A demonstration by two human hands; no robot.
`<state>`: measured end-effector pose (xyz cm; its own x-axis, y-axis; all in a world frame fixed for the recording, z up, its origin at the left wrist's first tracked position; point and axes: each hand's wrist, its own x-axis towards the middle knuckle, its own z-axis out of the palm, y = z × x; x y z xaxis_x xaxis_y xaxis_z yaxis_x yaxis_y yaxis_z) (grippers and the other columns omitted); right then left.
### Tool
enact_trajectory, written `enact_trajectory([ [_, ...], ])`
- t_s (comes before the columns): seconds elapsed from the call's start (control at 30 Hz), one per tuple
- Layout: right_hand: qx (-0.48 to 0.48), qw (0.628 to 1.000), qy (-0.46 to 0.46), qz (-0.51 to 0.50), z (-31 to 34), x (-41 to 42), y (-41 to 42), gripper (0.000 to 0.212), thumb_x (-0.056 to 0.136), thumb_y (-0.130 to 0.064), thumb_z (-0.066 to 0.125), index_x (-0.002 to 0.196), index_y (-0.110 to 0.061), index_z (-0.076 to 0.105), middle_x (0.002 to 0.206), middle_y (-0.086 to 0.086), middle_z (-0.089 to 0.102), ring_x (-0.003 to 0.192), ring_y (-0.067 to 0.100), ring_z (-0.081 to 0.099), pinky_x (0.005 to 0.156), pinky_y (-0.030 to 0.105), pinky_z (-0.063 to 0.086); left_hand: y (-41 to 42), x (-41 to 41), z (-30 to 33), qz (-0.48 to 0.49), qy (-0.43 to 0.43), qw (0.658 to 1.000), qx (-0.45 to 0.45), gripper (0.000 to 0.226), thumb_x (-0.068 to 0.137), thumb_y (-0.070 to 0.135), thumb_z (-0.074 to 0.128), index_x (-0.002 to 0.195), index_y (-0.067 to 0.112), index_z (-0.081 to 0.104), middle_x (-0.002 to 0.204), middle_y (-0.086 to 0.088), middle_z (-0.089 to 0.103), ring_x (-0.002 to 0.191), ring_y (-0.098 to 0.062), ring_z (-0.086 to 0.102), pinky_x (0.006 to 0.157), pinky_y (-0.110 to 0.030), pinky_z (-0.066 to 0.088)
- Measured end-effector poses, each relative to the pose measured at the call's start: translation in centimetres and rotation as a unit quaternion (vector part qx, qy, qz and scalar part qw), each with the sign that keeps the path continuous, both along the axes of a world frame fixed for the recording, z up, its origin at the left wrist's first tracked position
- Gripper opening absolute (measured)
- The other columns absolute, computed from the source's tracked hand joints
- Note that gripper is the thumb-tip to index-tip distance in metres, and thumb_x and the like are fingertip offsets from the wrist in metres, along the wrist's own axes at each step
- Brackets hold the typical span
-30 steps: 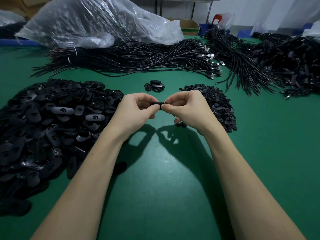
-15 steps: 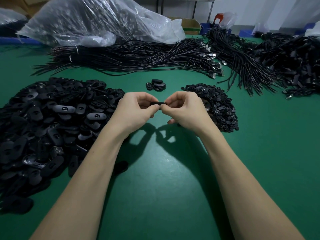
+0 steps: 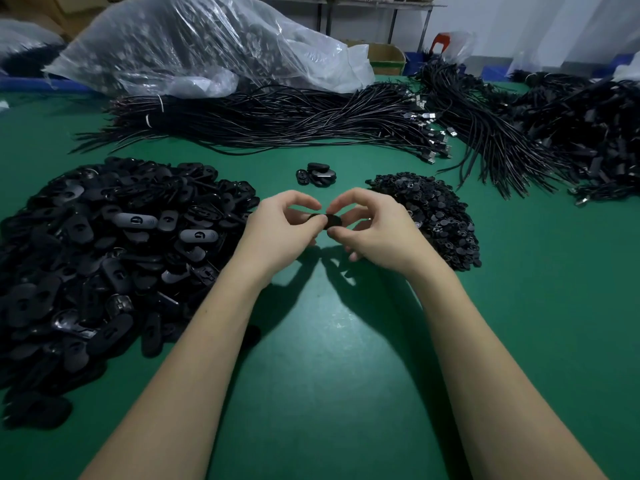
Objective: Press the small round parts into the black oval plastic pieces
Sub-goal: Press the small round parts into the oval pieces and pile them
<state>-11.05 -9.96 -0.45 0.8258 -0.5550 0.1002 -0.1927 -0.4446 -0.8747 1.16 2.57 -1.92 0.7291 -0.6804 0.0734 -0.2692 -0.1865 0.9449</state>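
Note:
My left hand [image 3: 278,230] and my right hand [image 3: 375,226] meet above the middle of the green table [image 3: 329,358]. Between their fingertips they pinch one black oval piece [image 3: 329,220]; most of it is hidden by my fingers. Whether a round part sits in it cannot be made out. A big heap of black oval pieces [image 3: 104,258] lies to the left. A smaller heap of small round parts [image 3: 436,213] lies just right of my right hand. A few oval pieces [image 3: 318,174] sit together beyond my hands.
Long bundles of black cables [image 3: 277,123] run across the back of the table, with more cable piles [image 3: 571,133] at the right. A large clear plastic bag [image 3: 194,46] lies behind them. Bare green surface lies under my forearms.
My fingers have spread a little and the oval piece has turned, so more of it shows between my hands. Both hands stay in the same spot.

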Motion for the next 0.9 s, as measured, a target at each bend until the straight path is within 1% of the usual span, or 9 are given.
enact_trajectory([
  [0.1, -0.027, 0.999, 0.012, -0.044, -0.3, 0.4, -0.4, 0.016, 0.088, -0.017, 0.079, 0.100, -0.025, 0.072, 0.077, -0.007, 0.073, 0.054, 0.002, 0.065, 0.053, 0.019, 0.053, 0.1, 0.3, 0.0, 0.021, -0.044, 0.998, 0.033, 0.023, 0.089, 0.037, 0.075, 0.109, 0.031, 0.066, 0.098, 0.012, 0.073, 0.082, -0.009, 0.070, 0.078, -0.033, 0.057],
  [0.2, -0.078, 0.992, 0.026, -0.096, -0.1, 1.0, -1.1, 0.014, 0.086, -0.027, 0.079, 0.098, -0.031, 0.073, 0.075, -0.012, 0.072, 0.061, -0.008, 0.062, 0.057, 0.012, 0.046, 0.3, 0.4, 0.1, 0.024, -0.077, 0.995, 0.056, 0.020, 0.091, 0.038, 0.073, 0.105, 0.026, 0.068, 0.097, 0.015, 0.071, 0.081, -0.003, 0.065, 0.077, -0.028, 0.052],
  [0.27, -0.103, 0.987, 0.041, -0.119, 0.4, 2.2, -1.7, 0.015, 0.085, -0.032, 0.078, 0.100, -0.032, 0.074, 0.080, -0.014, 0.072, 0.075, -0.003, 0.065, 0.069, 0.025, 0.052, 0.4, 0.4, 0.1, 0.009, -0.087, 0.994, 0.068, 0.016, 0.091, 0.037, 0.072, 0.101, 0.025, 0.070, 0.095, 0.016, 0.071, 0.081, 0.002, 0.064, 0.073, -0.021, 0.047],
  [0.37, -0.135, 0.980, 0.068, -0.129, 1.6, 5.3, -2.8, 0.015, 0.086, -0.035, 0.076, 0.101, -0.033, 0.072, 0.094, -0.012, 0.073, 0.090, 0.012, 0.068, 0.081, 0.031, 0.056, 0.3, 0.1, 0.1, -0.011, -0.111, 0.990, 0.087, 0.014, 0.092, 0.038, 0.070, 0.099, 0.027, 0.071, 0.093, 0.018, 0.070, 0.084, 0.009, 0.060, 0.070, -0.011, 0.041],
  [0.57, -0.200, 0.958, 0.168, -0.117, 2.3, 10.2, -5.0, 0.021, 0.089, -0.035, 0.074, 0.109, -0.033, 0.072, 0.110, -0.002, 0.073, 0.099, 0.021, 0.068, 0.081, 0.034, 0.056, 0.3, 0.1, 0.2, -0.018, -0.103, 0.989, 0.103, 0.012, 0.092, 0.040, 0.069, 0.095, 0.028, 0.069, 0.093, 0.018, 0.071, 0.086, 0.000, 0.064, 0.078, -0.025, 0.045],
  [0.67, -0.228, 0.949, 0.188, -0.110, 2.1, 10.6, -5.1, 0.030, 0.088, -0.036, 0.073, 0.116, -0.030, 0.068, 0.113, -0.002, 0.071, 0.103, 0.023, 0.066, 0.083, 0.034, 0.054, 0.4, 0.1, 0.3, -0.024, -0.102, 0.989, 0.106, 0.012, 0.092, 0.041, 0.069, 0.095, 0.029, 0.069, 0.092, 0.018, 0.070, 0.087, 0.001, 0.064, 0.077, -0.024, 0.045],
  [0.73, -0.228, 0.954, 0.169, -0.097, 2.3, 10.8, -4.5, 0.024, 0.086, -0.037, 0.073, 0.109, -0.030, 0.070, 0.108, -0.003, 0.071, 0.099, 0.022, 0.067, 0.084, 0.035, 0.056, 0.3, 0.1, 0.3, -0.027, -0.109, 0.987, 0.112, 0.012, 0.092, 0.041, 0.068, 0.095, 0.029, 0.069, 0.092, 0.018, 0.071, 0.087, 0.001, 0.063, 0.073, -0.022, 0.044],
  [0.8, -0.229, 0.958, 0.162, -0.058, 3.0, 11.0, -3.5, 0.013, 0.086, -0.034, 0.073, 0.099, -0.031, 0.073, 0.100, -0.005, 0.072, 0.092, 0.018, 0.068, 0.082, 0.035, 0.058, 0.2, 0.0, 0.2, -0.030, -0.119, 0.985, 0.123, 0.013, 0.091, 0.041, 0.068, 0.094, 0.029, 0.069, 0.090, 0.017, 0.071, 0.088, -0.002, 0.064, 0.072, -0.022, 0.045],
  [0.9, -0.186, 0.965, 0.174, 0.056, 4.8, 11.4, -1.6, 0.011, 0.090, -0.031, 0.071, 0.097, -0.027, 0.077, 0.093, -0.006, 0.076, 0.076, 0.010, 0.067, 0.057, 0.023, 0.053, 0.2, -0.2, 0.1, -0.032, -0.112, 0.984, 0.135, 0.012, 0.090, 0.042, 0.069, 0.093, 0.030, 0.068, 0.088, 0.017, 0.070, 0.087, -0.006, 0.065, 0.070, -0.024, 0.048],
])
